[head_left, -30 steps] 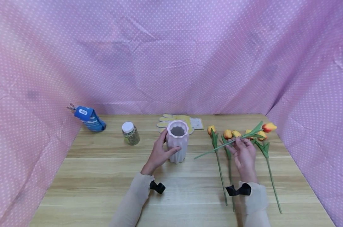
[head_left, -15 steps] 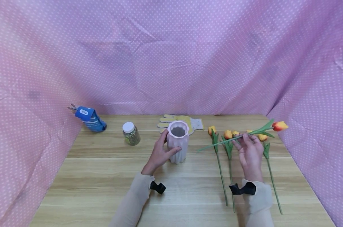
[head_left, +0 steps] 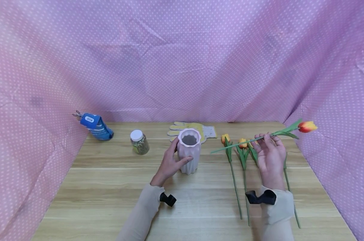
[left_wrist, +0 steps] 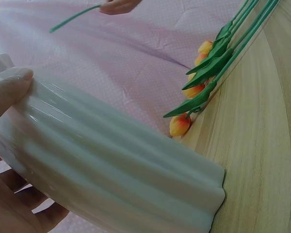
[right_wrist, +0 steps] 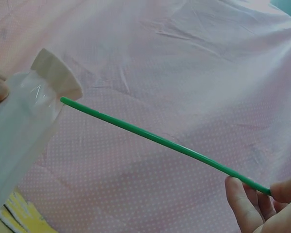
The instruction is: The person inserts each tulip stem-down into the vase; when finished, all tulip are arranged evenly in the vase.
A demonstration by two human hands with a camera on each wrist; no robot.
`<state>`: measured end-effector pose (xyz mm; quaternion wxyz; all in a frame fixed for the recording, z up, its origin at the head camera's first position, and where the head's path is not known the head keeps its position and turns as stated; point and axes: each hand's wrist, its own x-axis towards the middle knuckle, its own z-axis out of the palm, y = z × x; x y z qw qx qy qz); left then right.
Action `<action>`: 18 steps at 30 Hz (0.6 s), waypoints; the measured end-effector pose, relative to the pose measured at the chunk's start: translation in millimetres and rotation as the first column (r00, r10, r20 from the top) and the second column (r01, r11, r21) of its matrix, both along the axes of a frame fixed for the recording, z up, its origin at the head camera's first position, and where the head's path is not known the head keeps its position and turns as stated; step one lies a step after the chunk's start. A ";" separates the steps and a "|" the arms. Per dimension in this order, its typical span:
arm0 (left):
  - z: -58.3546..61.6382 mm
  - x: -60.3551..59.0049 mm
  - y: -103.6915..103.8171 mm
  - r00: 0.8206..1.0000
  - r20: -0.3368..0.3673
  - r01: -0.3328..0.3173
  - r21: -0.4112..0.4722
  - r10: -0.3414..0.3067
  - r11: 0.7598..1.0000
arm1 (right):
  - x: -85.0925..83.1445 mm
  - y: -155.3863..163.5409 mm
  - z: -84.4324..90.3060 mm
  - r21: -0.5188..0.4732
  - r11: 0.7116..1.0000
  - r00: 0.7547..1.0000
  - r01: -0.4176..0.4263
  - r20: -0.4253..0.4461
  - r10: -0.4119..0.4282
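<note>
Looks like the flower-into-vase step: the left hand (head_left: pixel 170 162) grips the pink vase (head_left: pixel 188 150), while the right hand (head_left: pixel 270 155) pinches a tulip (head_left: pixel 306 126) in the air right of the vase, above the other tulips (head_left: pixel 234 157). Next move probably calls for aiming the stem tip at the vase mouth.

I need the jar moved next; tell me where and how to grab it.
Grip the jar by its white cap, coming from above: it stands upright, the cap is on top, and open table surrounds it, so nothing blocks a hand coming down.
</note>
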<state>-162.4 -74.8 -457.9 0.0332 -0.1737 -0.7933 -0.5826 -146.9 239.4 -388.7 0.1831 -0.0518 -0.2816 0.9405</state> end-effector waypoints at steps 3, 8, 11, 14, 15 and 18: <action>0.0 -0.1 -0.3 1.000 0.008 0.001 -0.004 -0.001 1.000 | -0.7 -2.7 7.4 0.006 1.000 1.000 0.006 -0.015 -0.006; -0.5 -0.2 -0.7 1.000 0.003 0.004 -0.001 -0.004 1.000 | -3.8 -8.6 18.3 -0.011 1.000 0.999 0.008 -0.044 -0.009; -0.9 -0.4 -0.7 1.000 0.000 0.002 0.001 -0.002 1.000 | -5.9 -13.2 23.9 -0.007 1.000 0.998 0.014 -0.054 -0.014; -1.1 -0.8 -0.5 1.000 -0.007 0.000 0.002 0.000 1.000 | -8.1 -17.7 28.0 0.010 1.000 0.998 0.015 -0.060 -0.015; -1.1 -0.9 -0.3 1.000 -0.008 -0.001 0.003 0.001 1.000 | -8.8 -19.0 29.1 0.015 1.000 0.998 0.014 -0.062 -0.013; -1.5 -1.2 -0.3 1.000 -0.013 0.000 0.001 0.000 1.000 | -11.2 -23.1 31.7 0.040 0.999 0.998 0.011 -0.063 -0.008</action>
